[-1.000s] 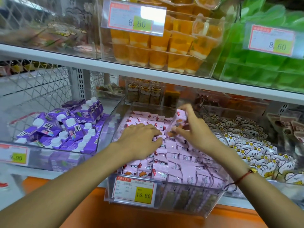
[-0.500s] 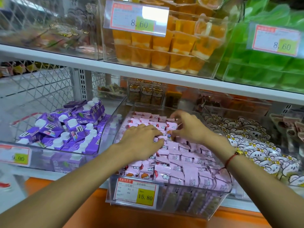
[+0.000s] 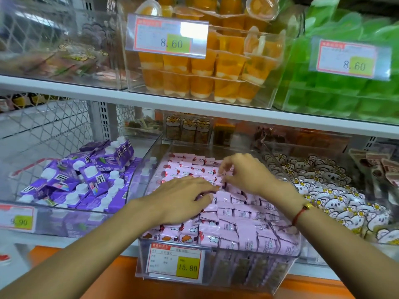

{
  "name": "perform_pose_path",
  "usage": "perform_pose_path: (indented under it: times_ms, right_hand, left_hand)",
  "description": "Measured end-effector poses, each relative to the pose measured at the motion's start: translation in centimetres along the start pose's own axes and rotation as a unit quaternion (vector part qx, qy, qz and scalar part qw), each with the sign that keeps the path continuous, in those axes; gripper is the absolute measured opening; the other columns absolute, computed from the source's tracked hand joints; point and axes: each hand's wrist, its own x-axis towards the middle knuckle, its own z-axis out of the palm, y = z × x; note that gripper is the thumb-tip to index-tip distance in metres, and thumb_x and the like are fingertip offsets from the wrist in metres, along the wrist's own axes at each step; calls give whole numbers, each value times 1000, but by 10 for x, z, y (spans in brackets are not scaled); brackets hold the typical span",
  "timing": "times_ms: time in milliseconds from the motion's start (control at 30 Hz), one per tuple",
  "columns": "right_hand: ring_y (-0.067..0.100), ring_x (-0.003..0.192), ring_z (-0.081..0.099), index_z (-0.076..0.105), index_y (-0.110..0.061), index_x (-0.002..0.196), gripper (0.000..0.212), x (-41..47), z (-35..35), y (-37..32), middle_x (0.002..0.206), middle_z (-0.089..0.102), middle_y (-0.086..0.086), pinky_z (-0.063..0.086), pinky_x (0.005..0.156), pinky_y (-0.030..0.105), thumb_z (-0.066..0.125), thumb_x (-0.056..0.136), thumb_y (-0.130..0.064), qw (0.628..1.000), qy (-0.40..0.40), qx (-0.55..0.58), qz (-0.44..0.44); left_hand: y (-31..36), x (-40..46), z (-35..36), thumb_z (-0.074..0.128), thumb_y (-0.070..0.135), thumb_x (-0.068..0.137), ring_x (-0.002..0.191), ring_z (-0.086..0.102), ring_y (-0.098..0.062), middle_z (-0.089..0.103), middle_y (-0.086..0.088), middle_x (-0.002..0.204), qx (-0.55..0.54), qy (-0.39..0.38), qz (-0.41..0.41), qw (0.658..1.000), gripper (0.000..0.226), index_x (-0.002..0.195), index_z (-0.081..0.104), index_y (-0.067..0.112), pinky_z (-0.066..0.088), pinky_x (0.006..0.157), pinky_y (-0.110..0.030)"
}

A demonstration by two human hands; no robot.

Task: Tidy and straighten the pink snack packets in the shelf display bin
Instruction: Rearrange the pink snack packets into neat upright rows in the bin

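Observation:
A clear plastic display bin (image 3: 216, 275) on the lower shelf holds several rows of pink snack packets (image 3: 241, 225), with a 15.80 price tag on its front. My left hand (image 3: 183, 199) lies palm down on the packets in the bin's middle left, fingers spread and pressing on them. My right hand (image 3: 244, 173) is just behind it over the middle rows, fingertips pinching the top edge of a pink packet among the others. A red cord bracelet (image 3: 302, 212) is on my right wrist. The packets under both hands are hidden.
A bin of purple drink cartons (image 3: 86, 180) stands to the left, a bin of white cartoon-print packets (image 3: 336, 195) to the right. The upper shelf edge (image 3: 194, 104) overhangs, carrying orange jelly cups (image 3: 205, 72) and green packs (image 3: 345, 83). Small snack jars (image 3: 187, 130) stand behind the pink bin.
My right hand lowered a raised pink packet into the rows and now fingers the packets there. My left hand stayed flat on the packets. The camera moved slightly closer.

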Motion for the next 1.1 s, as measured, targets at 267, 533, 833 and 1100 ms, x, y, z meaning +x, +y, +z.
perform_pose_path:
  times_ms: [267,533,833,1100]
  right_hand:
    - [12,68,54,73,-24,81,15,-19,12,3,69,62,-9,39,61,24,69,83,-38,1000,21,13,16]
    - [3,65,47,75,-23,93,12,-1,3,2,64,48,-20,39,65,21,72,81,-24,995,-98,12,7]
    - [19,80,58,68,-20,88,12,-20,18,5,92,57,-4,48,68,34,58,92,-26,996,88,7,-30]
    - [14,68,57,51,-18,93,14,-30,-3,1,88,63,6,50,58,33,40,100,-22,911,348,221,24]
  left_hand:
    - [2,0,-11,41,41,97,118,47,-13,50,17,133,-5,-5,-5,1000,37,133,47,40,43,93,-38]
    - [5,-1,-5,38,37,98,120,44,-14,52,14,133,-1,-23,4,1000,37,133,48,41,42,96,-40]
    - [2,4,-10,43,42,93,116,50,-16,59,7,124,-19,-46,-35,998,37,129,49,49,46,93,-38]
    - [3,1,-5,53,38,92,93,58,-9,62,10,118,-103,-6,-46,994,33,125,56,41,49,80,-25]
